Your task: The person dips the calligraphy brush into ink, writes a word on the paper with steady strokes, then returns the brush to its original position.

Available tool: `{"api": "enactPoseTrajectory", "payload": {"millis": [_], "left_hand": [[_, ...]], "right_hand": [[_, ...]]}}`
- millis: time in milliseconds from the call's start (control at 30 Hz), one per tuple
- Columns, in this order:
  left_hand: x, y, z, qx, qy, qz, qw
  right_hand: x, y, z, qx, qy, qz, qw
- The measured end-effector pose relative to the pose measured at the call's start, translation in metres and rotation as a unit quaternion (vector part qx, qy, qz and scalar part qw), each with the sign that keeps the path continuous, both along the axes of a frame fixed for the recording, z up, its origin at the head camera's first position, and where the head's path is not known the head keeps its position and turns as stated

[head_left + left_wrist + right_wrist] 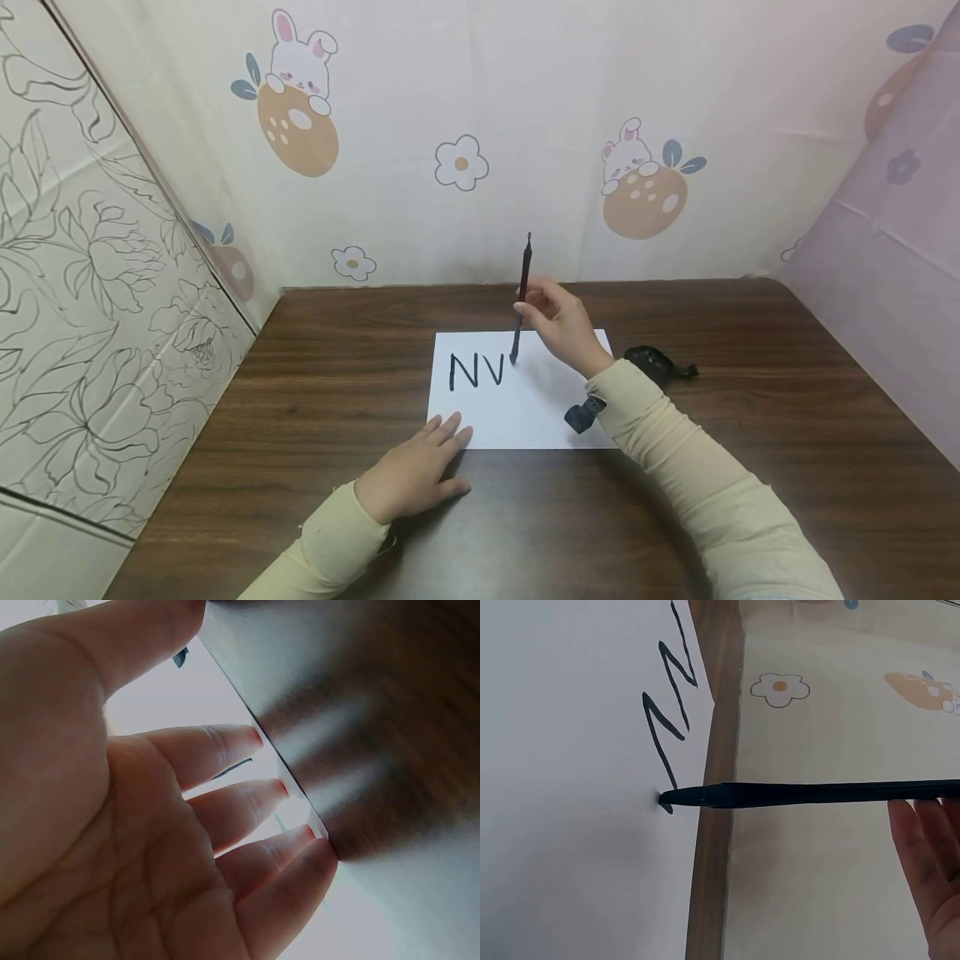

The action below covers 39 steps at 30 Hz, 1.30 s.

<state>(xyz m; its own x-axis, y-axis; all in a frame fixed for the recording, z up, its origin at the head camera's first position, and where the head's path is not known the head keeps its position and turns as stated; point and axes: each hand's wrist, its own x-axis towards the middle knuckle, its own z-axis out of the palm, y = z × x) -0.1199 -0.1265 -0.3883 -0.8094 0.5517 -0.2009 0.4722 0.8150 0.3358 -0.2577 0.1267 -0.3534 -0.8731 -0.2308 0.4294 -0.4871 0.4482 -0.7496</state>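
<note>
Right hand (pixel 562 321): pinches the slender, dark-shafted brush (pixel 526 265) upright, tip at the paper (pixel 517 425)
Left hand (pixel 416 471): fingers outstretched, resting on the paper's near-left corner
Paper: smooth white rectangle, angular black strokes (pixel 463 371) beyond the left fingertips
Dish (pixel 651 358): rounded, glossy black, right of the right wrist
Table (pixel 322 375): dark woodgrain

Shows black along the brush (pixel 526 267) — white on the paper (pixel 517 421), brown wood grain across the table (pixel 337 375), rabbit-and-flower print on the pale backdrop (pixel 465 75).
</note>
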Motion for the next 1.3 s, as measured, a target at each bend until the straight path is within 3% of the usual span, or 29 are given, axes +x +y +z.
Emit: {"api": "enactPoseTrajectory", "payload": {"millis": [933, 1300], "left_hand": [[0.0, -0.001, -0.002, 0.002, -0.003, 0.001, 1.0], [0.0, 0.0, -0.001, 0.002, -0.001, 0.001, 1.0]], "right_hand": [[0.013, 0.002, 0.004, -0.004, -0.029, 0.028, 0.9992], [0.012, 0.005, 0.011, -0.004, -0.04, 0.014, 0.9991]]}}
